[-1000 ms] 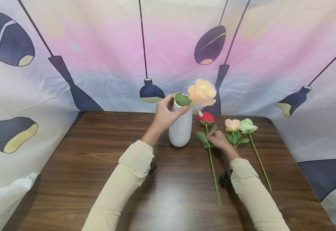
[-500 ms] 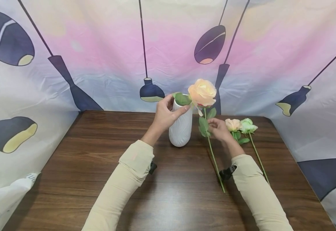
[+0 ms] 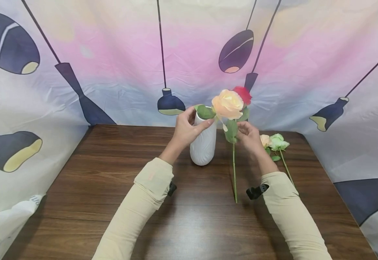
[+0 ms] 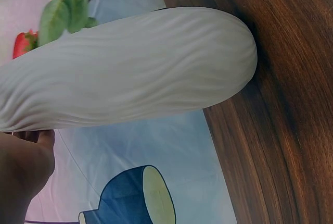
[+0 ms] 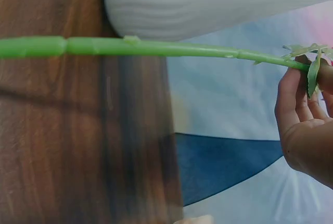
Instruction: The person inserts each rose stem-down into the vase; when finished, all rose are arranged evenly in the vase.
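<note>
A white ribbed vase (image 3: 203,144) stands upright on the table, and my left hand (image 3: 188,128) grips it near the rim. In it sits a peach rose (image 3: 228,104), whose bloom leans out to the right over the rim. My right hand (image 3: 249,136) pinches the stem of a red rose (image 3: 243,95) just by its leaves, right of the vase. The red bloom is partly behind the peach one, and the green stem (image 5: 171,48) hangs down in the right wrist view. The left wrist view shows the vase wall (image 4: 145,67) close up.
Right of my right hand, a smaller peach rose (image 3: 265,140) and a pale green rose (image 3: 278,142) lie on the brown wooden table (image 3: 117,187). My right forearm covers part of their stems. A printed cloth (image 3: 124,54) with lamp drawings hangs behind.
My right hand has lifted the red rose off the table, and its stem has swung nearly upright. The left hand, vase and peach rose have stayed in place.
</note>
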A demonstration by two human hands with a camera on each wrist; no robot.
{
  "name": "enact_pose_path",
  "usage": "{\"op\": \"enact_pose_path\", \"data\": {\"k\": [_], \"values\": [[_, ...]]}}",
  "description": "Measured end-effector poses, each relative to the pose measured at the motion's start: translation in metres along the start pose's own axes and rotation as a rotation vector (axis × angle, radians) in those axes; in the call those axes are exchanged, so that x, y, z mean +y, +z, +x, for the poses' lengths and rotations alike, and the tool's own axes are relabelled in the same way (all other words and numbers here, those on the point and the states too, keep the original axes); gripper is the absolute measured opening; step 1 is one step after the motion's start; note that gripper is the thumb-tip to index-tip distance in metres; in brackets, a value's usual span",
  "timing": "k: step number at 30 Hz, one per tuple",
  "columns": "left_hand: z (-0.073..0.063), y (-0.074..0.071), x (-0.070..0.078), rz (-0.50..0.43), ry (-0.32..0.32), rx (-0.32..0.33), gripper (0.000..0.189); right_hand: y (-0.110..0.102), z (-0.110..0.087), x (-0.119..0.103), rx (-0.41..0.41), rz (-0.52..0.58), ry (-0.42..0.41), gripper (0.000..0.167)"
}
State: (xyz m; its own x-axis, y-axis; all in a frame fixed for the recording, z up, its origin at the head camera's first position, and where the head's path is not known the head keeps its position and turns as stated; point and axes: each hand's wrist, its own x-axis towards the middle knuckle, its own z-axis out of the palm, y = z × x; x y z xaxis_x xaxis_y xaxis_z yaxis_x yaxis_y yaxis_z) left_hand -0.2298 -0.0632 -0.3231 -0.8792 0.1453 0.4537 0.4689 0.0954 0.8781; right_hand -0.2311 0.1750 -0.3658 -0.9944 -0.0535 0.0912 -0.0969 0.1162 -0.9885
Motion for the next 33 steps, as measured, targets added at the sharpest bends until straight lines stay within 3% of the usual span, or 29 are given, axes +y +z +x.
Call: {"op": "enact_pose_path", "data": {"k": [8, 15, 21, 33], "values": [[0.000, 0.000, 0.001, -0.002, 0.002, 0.008, 0.047, 0.007, -0.003, -0.023, 0.011, 0.222, -0.104, 0.029], [0.000, 0.000, 0.001, -0.002, -0.001, 0.000, 0.047, 0.008, -0.007, -0.045, 0.087, 0.295, -0.182, 0.031], [-0.001, -0.001, 0.004, 0.013, -0.001, -0.005, 0.047, 0.006, -0.009, -0.064, 0.120, 0.412, -0.299, 0.034], [0.000, -0.002, 0.001, 0.025, -0.002, -0.008, 0.047, 0.003, -0.011, -0.093, 0.136, 0.567, -0.462, 0.028]]}}
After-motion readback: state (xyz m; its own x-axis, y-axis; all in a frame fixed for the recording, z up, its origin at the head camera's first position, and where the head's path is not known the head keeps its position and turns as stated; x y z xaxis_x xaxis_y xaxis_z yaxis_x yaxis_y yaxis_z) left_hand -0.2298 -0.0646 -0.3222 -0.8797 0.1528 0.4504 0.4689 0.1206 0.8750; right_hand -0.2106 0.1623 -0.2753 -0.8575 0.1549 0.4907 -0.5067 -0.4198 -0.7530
